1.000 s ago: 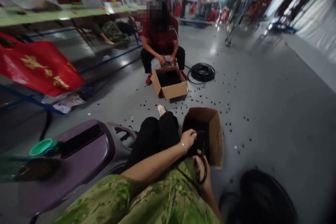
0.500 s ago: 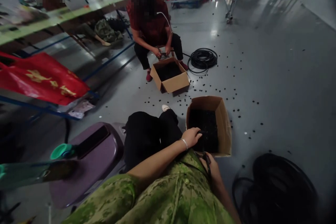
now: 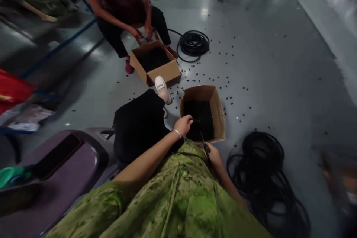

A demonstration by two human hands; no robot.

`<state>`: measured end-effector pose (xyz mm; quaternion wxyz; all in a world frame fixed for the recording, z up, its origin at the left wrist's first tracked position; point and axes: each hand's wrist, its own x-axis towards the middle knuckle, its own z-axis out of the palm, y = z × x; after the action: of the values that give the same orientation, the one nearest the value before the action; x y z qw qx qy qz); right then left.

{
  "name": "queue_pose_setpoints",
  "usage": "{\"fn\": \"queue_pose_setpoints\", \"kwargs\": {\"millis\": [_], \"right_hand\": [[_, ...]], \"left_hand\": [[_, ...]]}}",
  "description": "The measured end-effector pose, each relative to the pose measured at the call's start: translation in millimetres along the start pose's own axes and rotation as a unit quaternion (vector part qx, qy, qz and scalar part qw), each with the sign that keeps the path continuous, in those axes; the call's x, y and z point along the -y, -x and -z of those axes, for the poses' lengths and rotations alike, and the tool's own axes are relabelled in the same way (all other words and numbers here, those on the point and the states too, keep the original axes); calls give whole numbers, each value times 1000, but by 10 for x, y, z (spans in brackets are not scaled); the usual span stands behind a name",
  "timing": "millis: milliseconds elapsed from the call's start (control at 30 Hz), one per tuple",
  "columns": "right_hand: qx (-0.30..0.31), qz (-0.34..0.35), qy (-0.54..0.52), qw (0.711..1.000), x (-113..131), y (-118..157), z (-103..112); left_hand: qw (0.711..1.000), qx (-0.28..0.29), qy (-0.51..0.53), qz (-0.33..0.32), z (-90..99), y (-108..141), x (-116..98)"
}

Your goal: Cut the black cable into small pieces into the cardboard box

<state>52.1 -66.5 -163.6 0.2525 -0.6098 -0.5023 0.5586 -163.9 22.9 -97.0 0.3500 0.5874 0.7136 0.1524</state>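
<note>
My left hand [image 3: 184,124] is closed on a short black length of tube [image 3: 196,120], whose end sticks out to the right over an open cardboard box [image 3: 219,119]. Many small black pieces [image 3: 199,109] fill the bottom of that box. In my right hand [image 3: 214,155] I grip black-handled scissors [image 3: 206,149], their blades pointing up towards the box, just below the tube. The scissors and tube look apart. On the floor to the right lies a loose, tangled coil of black hose [image 3: 259,160].
Across from me a seated person [image 3: 119,11] works over another cardboard box [image 3: 167,72], with a black hose coil [image 3: 193,42] beside it. Small black bits dot the floor. A purple plastic stool [image 3: 72,178] with a dark phone-like slab [image 3: 58,154] stands at left.
My view has turned down and to the right, so the boxes sit further left and higher. A white-shoed foot now shows further forward, near the other box. Both hands keep their holds.
</note>
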Motion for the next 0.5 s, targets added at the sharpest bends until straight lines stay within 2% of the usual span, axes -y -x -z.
{"fn": "queue_pose_setpoints", "kwargs": {"millis": [233,400,500], "right_hand": [[-25,10,-26,999,160,163,105],[-104,-17,-49,993,121,191,-23],[-105,-40,-50,992,121,84,-116]], "left_hand": [[989,28,148,-2,-142,-16,92],[968,52,240,51,-257,-7,135],[951,64,289,84,-286,10,169]]}}
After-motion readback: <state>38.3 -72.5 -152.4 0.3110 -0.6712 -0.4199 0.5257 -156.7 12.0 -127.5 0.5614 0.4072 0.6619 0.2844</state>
